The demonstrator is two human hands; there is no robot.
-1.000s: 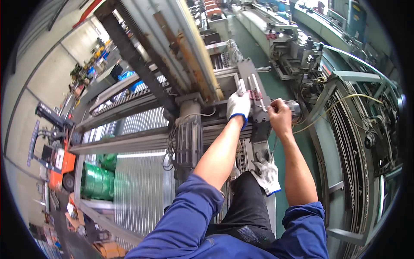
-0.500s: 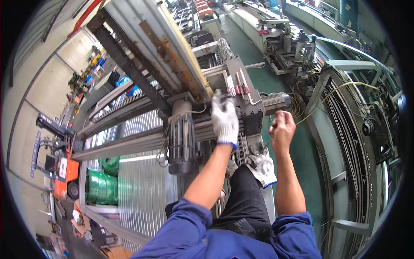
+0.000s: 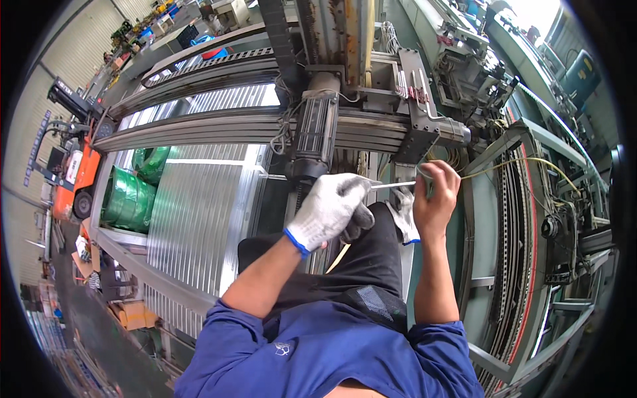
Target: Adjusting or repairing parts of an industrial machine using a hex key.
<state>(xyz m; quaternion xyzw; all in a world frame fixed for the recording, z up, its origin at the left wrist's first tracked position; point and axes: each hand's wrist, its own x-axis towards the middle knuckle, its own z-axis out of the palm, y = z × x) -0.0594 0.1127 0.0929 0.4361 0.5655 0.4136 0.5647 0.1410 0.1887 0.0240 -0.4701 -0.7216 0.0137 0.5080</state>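
My left hand [image 3: 326, 209], in a white knit glove with a blue cuff, pinches one end of a thin pale metal rod [image 3: 395, 186]. The bare fingers of my right hand [image 3: 436, 198] are closed round its other end, so the rod lies nearly level between the two hands, above my right thigh. The exact kind of rod cannot be made out. Beside that knee, an empty white glove [image 3: 405, 217] lies on a narrow ledge. Just beyond my left hand stands a ribbed dark motor [image 3: 315, 136] mounted on the machine.
A long metal beam [image 3: 199, 134] crosses in front of me, with a gearmotor [image 3: 454, 132] at its right end. Ribbed metal panels [image 3: 199, 212] and green wrapped rolls [image 3: 127, 199] lie to the left. A yellow cable [image 3: 531, 159] and a cable chain [image 3: 521, 265] run along the right.
My left hand has come back from the machine's carriage toward me and now grips the rod. The rod in my right hand has swung to nearly level. My view has shifted.
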